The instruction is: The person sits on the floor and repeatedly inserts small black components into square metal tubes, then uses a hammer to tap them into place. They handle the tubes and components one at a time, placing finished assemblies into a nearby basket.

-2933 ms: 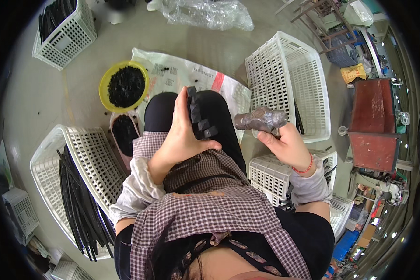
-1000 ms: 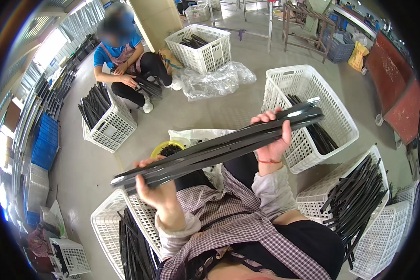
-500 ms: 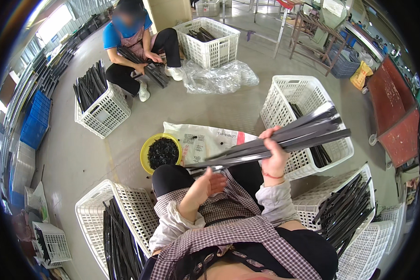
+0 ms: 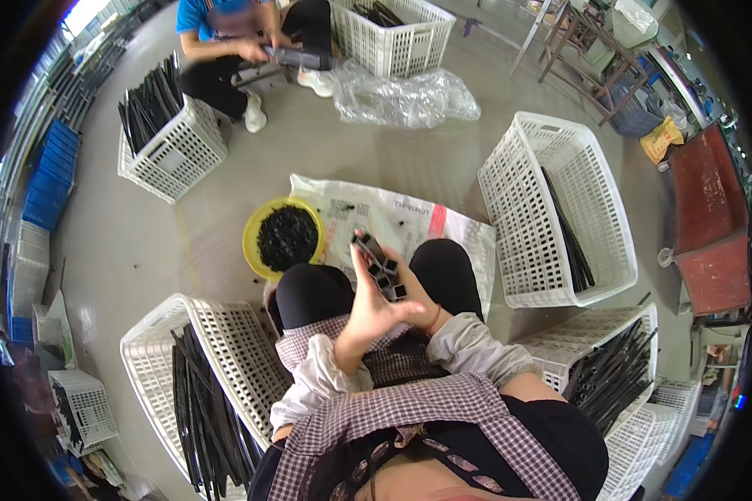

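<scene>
Left hand (image 4: 369,311) loosely spread, thumb out, against black tube bundle (image 4: 383,269); right hand (image 4: 416,292) along opposite side, closure unclear.

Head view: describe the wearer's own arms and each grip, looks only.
Loose, wrinkled pale grey sleeve covers wrap both forearms, with a dark top further up. A thin red band shows at the right wrist. The left grip and right grip are gloveless.

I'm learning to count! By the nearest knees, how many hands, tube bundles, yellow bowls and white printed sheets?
Hands (left hand, right hand): 2
Black tube bundle: 1
Yellow bowl: 1
White printed sheet: 1
Total: 5
</scene>
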Demonstrator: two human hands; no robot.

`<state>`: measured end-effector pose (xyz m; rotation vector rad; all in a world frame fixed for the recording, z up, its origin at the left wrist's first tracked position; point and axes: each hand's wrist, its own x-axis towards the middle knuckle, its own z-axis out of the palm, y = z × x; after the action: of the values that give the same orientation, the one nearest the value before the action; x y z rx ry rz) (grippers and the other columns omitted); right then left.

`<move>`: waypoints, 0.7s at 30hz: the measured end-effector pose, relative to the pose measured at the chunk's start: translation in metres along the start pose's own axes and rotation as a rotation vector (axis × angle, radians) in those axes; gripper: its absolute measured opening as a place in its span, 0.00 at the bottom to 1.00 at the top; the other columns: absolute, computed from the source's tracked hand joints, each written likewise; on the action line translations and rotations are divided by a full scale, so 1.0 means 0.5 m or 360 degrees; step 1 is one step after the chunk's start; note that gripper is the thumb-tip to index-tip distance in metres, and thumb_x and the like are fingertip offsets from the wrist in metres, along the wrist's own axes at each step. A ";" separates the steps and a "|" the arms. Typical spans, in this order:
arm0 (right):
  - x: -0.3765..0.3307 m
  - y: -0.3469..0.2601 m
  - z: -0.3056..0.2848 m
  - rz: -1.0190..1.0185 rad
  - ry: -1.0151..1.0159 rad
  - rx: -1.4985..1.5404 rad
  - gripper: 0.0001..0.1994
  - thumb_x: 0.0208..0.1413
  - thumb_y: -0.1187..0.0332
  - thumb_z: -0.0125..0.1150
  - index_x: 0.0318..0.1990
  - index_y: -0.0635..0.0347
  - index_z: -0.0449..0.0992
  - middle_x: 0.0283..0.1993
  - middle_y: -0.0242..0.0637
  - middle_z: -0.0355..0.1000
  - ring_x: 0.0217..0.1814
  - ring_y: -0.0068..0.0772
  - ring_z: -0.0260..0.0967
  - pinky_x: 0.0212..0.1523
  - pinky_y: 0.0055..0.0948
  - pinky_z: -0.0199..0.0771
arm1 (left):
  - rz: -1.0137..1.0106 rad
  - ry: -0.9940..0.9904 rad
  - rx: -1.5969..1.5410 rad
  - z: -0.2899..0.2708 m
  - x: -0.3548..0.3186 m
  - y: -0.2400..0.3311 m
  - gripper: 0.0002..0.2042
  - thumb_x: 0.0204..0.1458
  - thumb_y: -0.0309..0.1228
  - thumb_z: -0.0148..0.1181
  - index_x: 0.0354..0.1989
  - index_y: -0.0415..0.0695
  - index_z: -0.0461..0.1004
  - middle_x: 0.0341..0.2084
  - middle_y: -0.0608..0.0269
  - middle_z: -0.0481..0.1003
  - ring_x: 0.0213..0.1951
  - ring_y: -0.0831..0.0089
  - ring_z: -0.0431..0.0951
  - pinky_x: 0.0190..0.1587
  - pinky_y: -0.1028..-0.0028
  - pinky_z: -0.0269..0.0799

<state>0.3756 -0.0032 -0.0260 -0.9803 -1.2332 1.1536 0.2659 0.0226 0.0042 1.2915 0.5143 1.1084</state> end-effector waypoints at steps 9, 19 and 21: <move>0.027 -0.055 -0.057 0.0616 0.0037 0.1399 0.32 0.66 0.52 0.39 0.71 0.61 0.48 0.73 0.37 0.48 0.73 0.31 0.46 0.71 0.30 0.44 | 0.0058 -0.0209 -0.0229 -0.011 0.056 -0.018 0.76 0.22 0.53 0.79 0.69 0.36 0.20 0.69 0.47 0.39 0.66 0.62 0.52 0.66 0.64 0.49; -0.024 -0.113 -0.021 0.0109 0.0208 0.0532 0.29 0.67 0.56 0.40 0.70 0.62 0.47 0.70 0.35 0.51 0.67 0.26 0.53 0.66 0.26 0.52 | 0.0065 -0.0151 -0.0193 0.062 0.024 0.004 0.73 0.22 0.58 0.75 0.69 0.32 0.29 0.71 0.45 0.36 0.71 0.59 0.41 0.69 0.62 0.43; -0.015 -0.126 -0.027 0.0075 0.0123 0.0602 0.32 0.69 0.49 0.30 0.72 0.62 0.43 0.75 0.35 0.42 0.75 0.27 0.43 0.71 0.28 0.42 | 0.0059 -0.0185 -0.0040 0.063 0.021 0.001 0.74 0.21 0.55 0.78 0.69 0.31 0.27 0.70 0.43 0.35 0.71 0.56 0.40 0.69 0.60 0.43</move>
<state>0.3961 -0.0210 0.0326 -0.7625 -0.8909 1.3153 0.2965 0.0160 0.0157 1.3392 0.3899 1.0603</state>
